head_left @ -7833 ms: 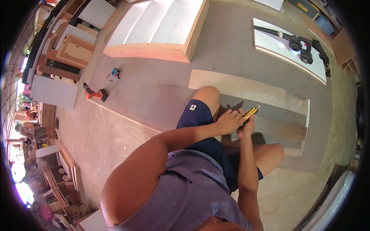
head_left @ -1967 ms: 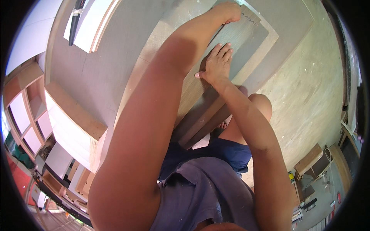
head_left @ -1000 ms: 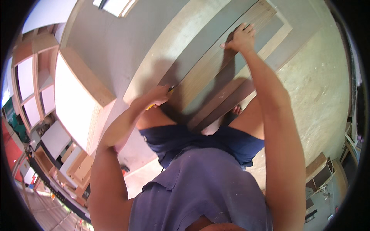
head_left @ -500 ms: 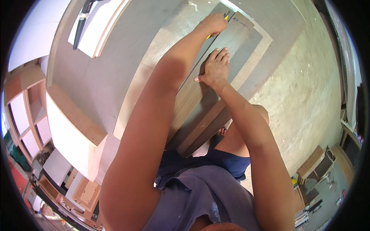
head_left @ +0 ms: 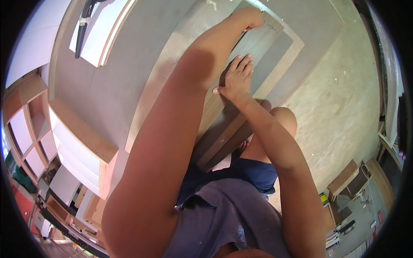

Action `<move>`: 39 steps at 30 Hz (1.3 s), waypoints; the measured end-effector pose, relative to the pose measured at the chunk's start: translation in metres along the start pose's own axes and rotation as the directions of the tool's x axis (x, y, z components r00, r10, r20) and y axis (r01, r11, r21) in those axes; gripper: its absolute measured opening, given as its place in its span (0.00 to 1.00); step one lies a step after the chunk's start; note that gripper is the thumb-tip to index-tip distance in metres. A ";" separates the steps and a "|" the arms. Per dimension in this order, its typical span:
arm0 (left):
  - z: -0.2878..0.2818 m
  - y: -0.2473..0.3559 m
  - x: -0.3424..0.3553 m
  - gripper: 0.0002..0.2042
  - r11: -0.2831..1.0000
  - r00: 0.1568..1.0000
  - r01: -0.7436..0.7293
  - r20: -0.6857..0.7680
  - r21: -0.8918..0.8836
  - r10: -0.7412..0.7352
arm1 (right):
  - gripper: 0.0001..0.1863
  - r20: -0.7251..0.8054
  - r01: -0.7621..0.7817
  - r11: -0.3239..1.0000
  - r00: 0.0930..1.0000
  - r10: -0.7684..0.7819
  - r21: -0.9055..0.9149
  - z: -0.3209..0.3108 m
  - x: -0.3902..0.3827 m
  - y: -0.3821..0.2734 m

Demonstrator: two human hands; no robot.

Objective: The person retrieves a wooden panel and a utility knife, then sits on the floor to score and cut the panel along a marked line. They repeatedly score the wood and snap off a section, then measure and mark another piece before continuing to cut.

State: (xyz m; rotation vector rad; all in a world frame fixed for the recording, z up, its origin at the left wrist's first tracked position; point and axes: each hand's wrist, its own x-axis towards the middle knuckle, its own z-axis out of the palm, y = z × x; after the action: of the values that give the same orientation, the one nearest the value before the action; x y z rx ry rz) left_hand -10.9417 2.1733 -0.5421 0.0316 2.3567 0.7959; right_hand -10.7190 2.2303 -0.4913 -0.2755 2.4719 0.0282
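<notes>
My left hand (head_left: 250, 18) is closed in a fist at the far end of a long wood-grain board (head_left: 263, 39). The yellow utility knife it grips showed half a second ago; now the fist hides it. My right hand (head_left: 238, 79) lies flat on the same board, fingers spread and thumb out to the left, nearer to me. Under the board is a grey panel (head_left: 285, 48), bordered by a pale wooden strip (head_left: 280, 66). Handwriting marks the board's far end. A dark gap runs along its left edge, partly behind my left forearm.
Left of me stands a white block-like piece with a wooden edge (head_left: 86, 129). Beyond it is an open wooden shelf unit (head_left: 38, 109). A white panel with a black tool (head_left: 84, 32) lies at the far left. Concrete floor (head_left: 340, 112) spreads to the right.
My left fist has slid farther away along the board's edge, and the knife has gone out of sight in it. My right hand has shifted slightly left, still flat on the board.
</notes>
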 end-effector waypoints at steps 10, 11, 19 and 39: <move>0.061 -0.072 -0.157 0.15 0.996 0.999 -0.020 0.046 -0.083 0.024 | 0.76 -0.154 0.031 0.997 0.987 -0.041 -0.068 0.022 0.005 0.007; 0.068 -0.081 -0.181 0.16 0.995 1.000 -0.020 0.010 -0.095 0.021 | 0.76 -0.158 0.032 0.996 0.986 -0.046 -0.088 0.024 0.007 0.006; 0.161 -0.178 -0.391 0.15 0.993 0.989 0.112 0.095 0.048 -0.116 | 0.78 -0.252 0.027 0.990 0.966 -0.062 -0.137 0.033 0.015 0.013; 0.038 -0.084 -0.205 0.18 0.940 0.991 -0.006 -0.130 -0.341 -0.041 | 0.76 -0.047 -0.016 0.995 0.999 0.012 -0.094 -0.001 -0.005 0.002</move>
State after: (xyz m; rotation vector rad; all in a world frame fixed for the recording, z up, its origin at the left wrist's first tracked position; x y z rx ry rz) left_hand -10.7426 2.0812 -0.4952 -0.1964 2.3058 1.2212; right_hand -10.7159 2.2329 -0.4872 -0.3018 2.5221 0.1462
